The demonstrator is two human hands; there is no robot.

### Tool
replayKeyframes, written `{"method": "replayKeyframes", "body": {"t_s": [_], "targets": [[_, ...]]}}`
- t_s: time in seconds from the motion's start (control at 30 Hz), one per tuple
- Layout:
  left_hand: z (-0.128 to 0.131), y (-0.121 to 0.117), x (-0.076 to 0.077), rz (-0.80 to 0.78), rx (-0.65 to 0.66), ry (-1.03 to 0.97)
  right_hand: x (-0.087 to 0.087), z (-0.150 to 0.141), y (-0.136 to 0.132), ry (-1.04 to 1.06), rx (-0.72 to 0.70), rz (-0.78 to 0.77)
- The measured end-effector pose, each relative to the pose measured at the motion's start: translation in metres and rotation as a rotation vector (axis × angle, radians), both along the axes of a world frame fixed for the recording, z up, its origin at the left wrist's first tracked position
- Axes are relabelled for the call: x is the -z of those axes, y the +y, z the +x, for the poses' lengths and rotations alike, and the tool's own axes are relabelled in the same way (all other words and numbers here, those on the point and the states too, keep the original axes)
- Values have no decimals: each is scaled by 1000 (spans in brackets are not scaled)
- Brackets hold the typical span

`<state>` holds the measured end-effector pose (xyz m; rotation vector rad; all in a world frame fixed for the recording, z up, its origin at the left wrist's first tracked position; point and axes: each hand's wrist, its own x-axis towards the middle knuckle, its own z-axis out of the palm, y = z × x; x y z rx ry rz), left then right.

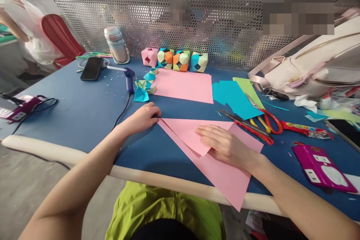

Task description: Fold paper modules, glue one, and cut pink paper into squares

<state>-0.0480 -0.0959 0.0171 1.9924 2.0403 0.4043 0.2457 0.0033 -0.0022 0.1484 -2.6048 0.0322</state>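
Note:
A pink sheet of paper (225, 180) lies aslant on the blue table, one part folded over along its far edge and a corner hanging past the table's near rim. At the left tip of the fold, my left hand (144, 116) is closed with its fingertips pinching the paper's corner. My right hand (222, 142) rests flat on the folded flap, fingers stretched out together and pointing left. Beyond the hands lies another pink sheet (182, 85). Folded blue and green paper pieces (142, 92) stand left of it, beside a blue glue gun (129, 79).
Several folded paper balls (165, 59) line the mesh panel. Rightward are blue paper (239, 99), red-handled scissors (274, 122), a purple power strip (323, 168) and a pale backpack (315, 60). A bottle (116, 47) and a phone (92, 68) stand and lie far left.

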Motion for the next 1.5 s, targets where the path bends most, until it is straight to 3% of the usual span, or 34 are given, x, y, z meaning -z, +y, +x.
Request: {"method": "replayKeyframes", "body": {"t_s": [0.57,0.8,1.23,1.5], "targets": [[-7,-2,-4,-46,39,-106,8,19,-2,-103,-59,12],[-10,-2,-7,-77,28,-131,3,22,0,-141,-66,-57],[-11,-5,-11,-91,29,-134,-1,20,-4,-142,-55,-25],[0,-6,-20,-78,-40,-304,-1,21,-4,-136,-52,-48]]}}
